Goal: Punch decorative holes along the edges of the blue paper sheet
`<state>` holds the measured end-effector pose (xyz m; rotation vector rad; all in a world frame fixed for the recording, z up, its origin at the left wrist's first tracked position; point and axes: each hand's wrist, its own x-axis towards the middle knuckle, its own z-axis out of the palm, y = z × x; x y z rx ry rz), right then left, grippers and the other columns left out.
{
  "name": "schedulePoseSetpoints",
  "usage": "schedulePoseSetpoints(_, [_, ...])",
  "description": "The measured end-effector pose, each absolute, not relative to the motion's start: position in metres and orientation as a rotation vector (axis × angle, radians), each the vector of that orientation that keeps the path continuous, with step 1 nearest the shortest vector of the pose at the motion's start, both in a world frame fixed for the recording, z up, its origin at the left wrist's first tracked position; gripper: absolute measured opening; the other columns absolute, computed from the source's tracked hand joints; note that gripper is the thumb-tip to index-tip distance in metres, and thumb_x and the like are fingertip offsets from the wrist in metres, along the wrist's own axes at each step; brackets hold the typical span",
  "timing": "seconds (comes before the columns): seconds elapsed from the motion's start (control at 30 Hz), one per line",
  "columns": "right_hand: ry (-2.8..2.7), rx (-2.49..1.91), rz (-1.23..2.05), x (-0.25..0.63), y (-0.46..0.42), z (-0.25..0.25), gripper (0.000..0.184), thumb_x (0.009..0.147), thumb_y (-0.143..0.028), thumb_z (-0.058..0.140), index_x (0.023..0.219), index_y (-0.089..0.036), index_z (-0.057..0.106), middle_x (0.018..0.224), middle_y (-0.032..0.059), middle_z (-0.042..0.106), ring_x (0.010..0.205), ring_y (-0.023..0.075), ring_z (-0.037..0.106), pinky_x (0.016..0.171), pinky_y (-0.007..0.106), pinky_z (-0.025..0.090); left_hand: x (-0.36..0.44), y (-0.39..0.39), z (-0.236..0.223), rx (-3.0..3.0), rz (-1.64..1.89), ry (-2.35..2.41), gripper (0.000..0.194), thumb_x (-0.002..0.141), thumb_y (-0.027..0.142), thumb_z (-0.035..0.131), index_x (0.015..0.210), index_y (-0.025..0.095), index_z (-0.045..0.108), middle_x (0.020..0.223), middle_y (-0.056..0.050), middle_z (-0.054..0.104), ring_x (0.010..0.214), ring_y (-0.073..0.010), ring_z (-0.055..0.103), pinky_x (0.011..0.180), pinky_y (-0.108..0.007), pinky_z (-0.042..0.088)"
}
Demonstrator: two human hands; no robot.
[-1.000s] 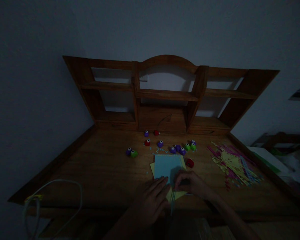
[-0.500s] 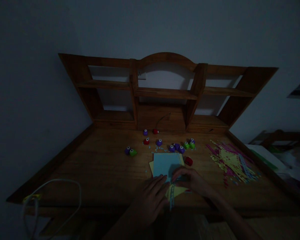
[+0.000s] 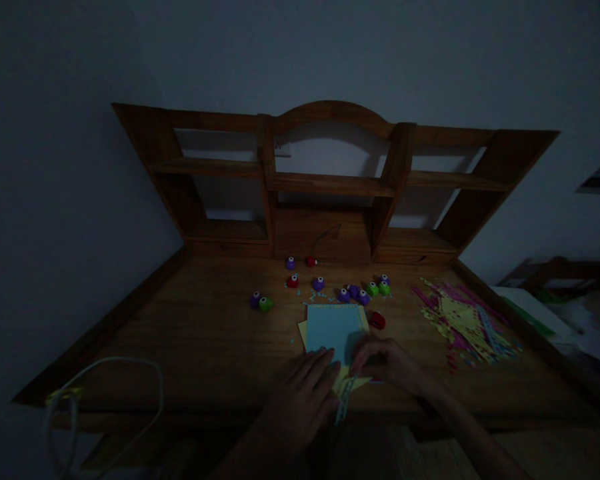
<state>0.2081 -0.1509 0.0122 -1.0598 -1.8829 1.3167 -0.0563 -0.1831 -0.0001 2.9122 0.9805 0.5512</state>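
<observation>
My left hand (image 3: 305, 390) lies with its fingers stretched over the lower left of a light-blue paper sheet (image 3: 333, 327). Yellow paper (image 3: 303, 331) shows from under the blue sheet at its sides and front. My right hand (image 3: 383, 363) is closed in a pinch at the sheet's lower right corner. Its fingertips hold the upper end of a narrow blue paper strip (image 3: 345, 400) with punched holes, which slants down toward the table's front edge. Just behind my right hand sits a red craft punch (image 3: 377, 321). The room is dim, so fine detail is hard to see.
Several small purple, green and red punches, such as a purple one (image 3: 319, 284) and a green one (image 3: 266, 304), stand behind the paper among blue scraps. A pile of punched strips (image 3: 463, 317) lies right. A wooden shelf (image 3: 330, 185) rises behind; a white cable (image 3: 130, 361) loops front left.
My right hand has shifted slightly right, and the upper end of the blue strip has gone with it, so the strip slants more. My left hand stays nearly still.
</observation>
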Motion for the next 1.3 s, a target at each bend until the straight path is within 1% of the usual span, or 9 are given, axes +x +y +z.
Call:
schedulePoseSetpoints(0.1, [-1.911, -1.052, 1.302, 0.212, -0.153, 0.012, 0.019, 0.080, -0.040, 0.073, 0.086, -0.021, 0.074, 0.092, 0.0051, 0.071, 0.087, 0.0188, 0.067, 0.080, 0.031, 0.054, -0.055, -0.185, 0.002, 2.905, 0.566, 0.989, 0.045, 0.099, 0.034, 0.041, 0.143, 0.023, 0.041, 0.152, -0.007, 0.037, 0.140, -0.0220, 0.034, 0.114, -0.040, 0.035])
schedulePoseSetpoints(0.2, [-1.954, -1.044, 1.215, 0.215, -0.152, 0.011, 0.026, 0.081, -0.038, 0.073, 0.103, -0.024, 0.072, 0.114, 0.0066, 0.067, 0.107, 0.0219, 0.062, 0.095, 0.038, 0.049, -0.055, -0.187, 0.005, 2.909, 0.565, 1.001, 0.046, 0.099, 0.032, 0.041, 0.145, 0.023, 0.038, 0.152, -0.008, 0.038, 0.139, -0.0228, 0.036, 0.112, -0.041, 0.037])
schedulePoseSetpoints(0.27, [-1.957, -1.051, 1.169, 0.216, -0.151, 0.010, 0.031, 0.081, -0.038, 0.073, 0.110, -0.025, 0.070, 0.122, 0.0071, 0.064, 0.114, 0.0229, 0.058, 0.100, 0.040, 0.046, -0.055, -0.187, 0.006, 2.917, 0.558, 1.002, 0.047, 0.100, 0.032, 0.040, 0.145, 0.022, 0.037, 0.152, -0.008, 0.037, 0.139, -0.0234, 0.036, 0.112, -0.042, 0.037])
schedulePoseSetpoints(0.43, [-1.900, -1.089, 1.142, 0.213, -0.149, 0.007, 0.019, 0.081, -0.037, 0.073, 0.091, -0.021, 0.073, 0.105, 0.0067, 0.069, 0.100, 0.0206, 0.064, 0.093, 0.036, 0.050, -0.054, -0.188, 0.004, 2.926, 0.504, 1.021, 0.047, 0.100, 0.032, 0.038, 0.146, 0.021, 0.036, 0.154, -0.009, 0.034, 0.140, -0.0240, 0.033, 0.112, -0.043, 0.037])
schedulePoseSetpoints(0.6, [-1.860, -1.113, 1.193, 0.215, -0.148, 0.002, 0.022, 0.076, -0.041, 0.077, 0.082, -0.020, 0.073, 0.097, 0.0064, 0.071, 0.091, 0.0201, 0.066, 0.083, 0.033, 0.053, -0.053, -0.187, 0.002, 2.929, 0.489, 1.033, 0.048, 0.100, 0.036, 0.039, 0.146, 0.021, 0.036, 0.153, -0.008, 0.035, 0.140, -0.0239, 0.033, 0.114, -0.042, 0.035])
schedulePoseSetpoints(0.77, [-1.907, -1.111, 1.289, 0.224, -0.150, 0.003, 0.023, 0.079, -0.044, 0.073, 0.080, -0.020, 0.074, 0.096, 0.0063, 0.071, 0.087, 0.0196, 0.067, 0.077, 0.031, 0.055, -0.054, -0.188, 0.002, 2.928, 0.539, 1.024, 0.047, 0.100, 0.036, 0.039, 0.145, 0.021, 0.038, 0.152, -0.008, 0.036, 0.139, -0.0241, 0.035, 0.114, -0.042, 0.034])
schedulePoseSetpoints(0.97, [-1.937, -1.086, 1.210, 0.228, -0.154, 0.011, 0.027, 0.080, -0.036, 0.074, 0.104, -0.025, 0.071, 0.115, 0.0057, 0.066, 0.107, 0.0216, 0.061, 0.096, 0.037, 0.048, -0.045, -0.191, 0.004, 2.884, 0.509, 1.067, 0.054, 0.099, 0.044, 0.039, 0.149, 0.025, 0.032, 0.152, -0.009, 0.036, 0.137, -0.0293, 0.037, 0.110, -0.049, 0.035])
schedulePoseSetpoints(1.13, [-1.902, -1.074, 1.200, 0.227, -0.154, 0.011, 0.021, 0.079, -0.036, 0.075, 0.094, -0.021, 0.071, 0.104, 0.0056, 0.068, 0.100, 0.0211, 0.063, 0.091, 0.035, 0.050, -0.036, -0.193, 0.001, 2.822, 0.509, 1.144, 0.056, 0.097, 0.050, 0.039, 0.150, 0.033, 0.028, 0.149, -0.007, 0.041, 0.133, -0.0314, 0.040, 0.107, -0.052, 0.036])
schedulePoseSetpoints(1.3, [-1.910, -1.089, 1.208, 0.228, -0.154, 0.008, 0.021, 0.080, -0.038, 0.074, 0.093, -0.022, 0.071, 0.103, 0.0052, 0.069, 0.100, 0.0210, 0.063, 0.092, 0.036, 0.049, -0.036, -0.192, 0.001, 2.819, 0.486, 1.137, 0.057, 0.097, 0.046, 0.041, 0.150, 0.033, 0.027, 0.149, -0.007, 0.040, 0.131, -0.0309, 0.040, 0.105, -0.051, 0.037])
